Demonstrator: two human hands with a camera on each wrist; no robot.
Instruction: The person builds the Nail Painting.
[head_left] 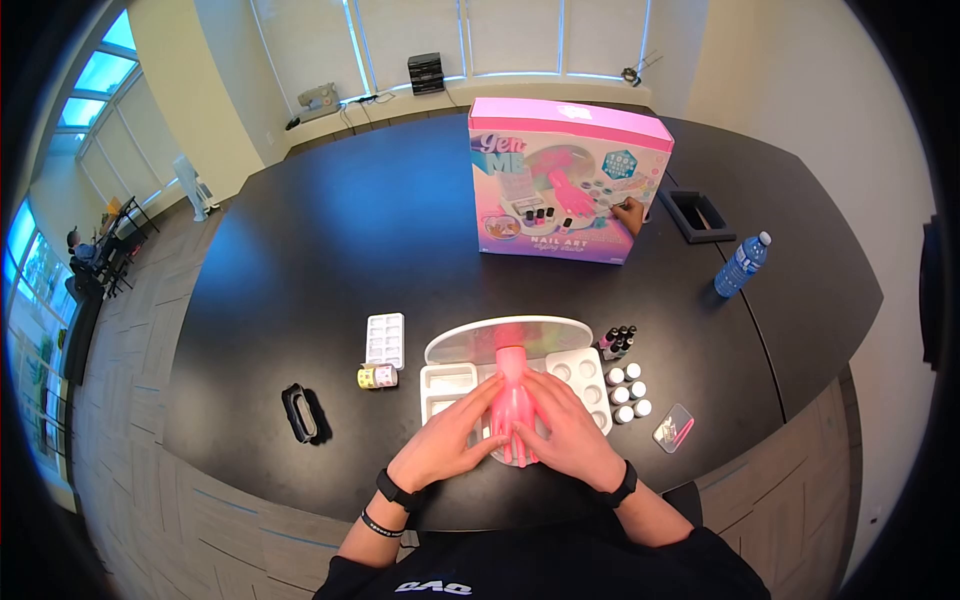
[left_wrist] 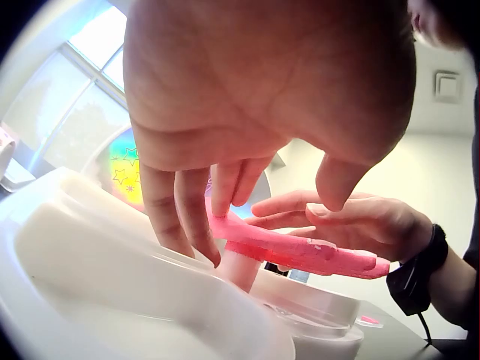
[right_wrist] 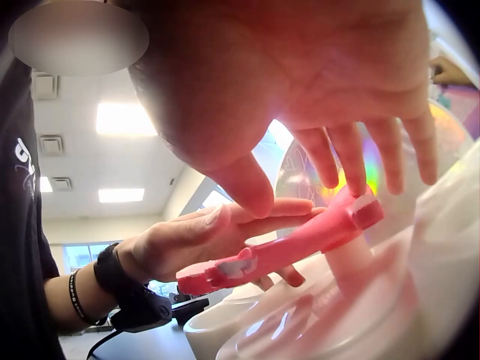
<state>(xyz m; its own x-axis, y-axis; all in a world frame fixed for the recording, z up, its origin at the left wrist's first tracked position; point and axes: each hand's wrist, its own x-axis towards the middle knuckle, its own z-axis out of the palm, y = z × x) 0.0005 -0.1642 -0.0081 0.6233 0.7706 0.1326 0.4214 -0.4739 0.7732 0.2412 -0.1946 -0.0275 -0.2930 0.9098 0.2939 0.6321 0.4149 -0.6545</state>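
Note:
A pink plastic model hand (head_left: pixel 512 402) lies palm down on a post in the middle of a white plastic tray station (head_left: pixel 430 385). My left hand (head_left: pixel 448 437) is at its left side, fingers extended with the tips by its wrist end. From the other side my right hand (head_left: pixel 572 432) mirrors this, fingers straight and thumb toward the model fingers. In the left wrist view, left fingertips (left_wrist: pixel 219 210) meet the pink model hand (left_wrist: pixel 289 246). The right wrist view has right fingertips (right_wrist: pixel 356 184) at its raised end. Behind stands a shiny rainbow panel (head_left: pixel 462 345).
Nail polish bottles (head_left: pixel 617 342), several white-capped jars (head_left: pixel 620 395) and a small clear case (head_left: pixel 674 428) sit to the right. At left are a white mold tray (head_left: pixel 385 340), tape rolls (head_left: pixel 378 376) and a black strap (head_left: pixel 299 413). A toy box (head_left: pixel 560 180) and water bottle (head_left: pixel 742 265) stand beyond.

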